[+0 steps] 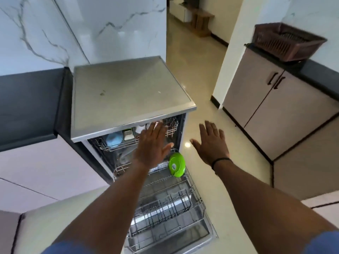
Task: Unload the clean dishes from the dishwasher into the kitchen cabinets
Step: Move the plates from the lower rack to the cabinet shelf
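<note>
The dishwasher [128, 92] stands open with its lower rack [170, 204] pulled out over the dropped door. A green round lid [177, 164] stands on edge at the back right of that rack. The upper rack [117, 144] holds a light blue item [114, 139] and a green and white container [128, 134]. My left hand [153, 145] reaches with straight fingers over the upper rack's right part and holds nothing. My right hand [211, 143] hovers flat over the floor to the right of the machine, empty.
A black counter [29, 103] adjoins the dishwasher on the left. To the right stands a beige two-door cabinet [271, 107] with a brown slatted basket [288, 41] on its dark top. Glossy floor [192, 74] runs between them to a doorway.
</note>
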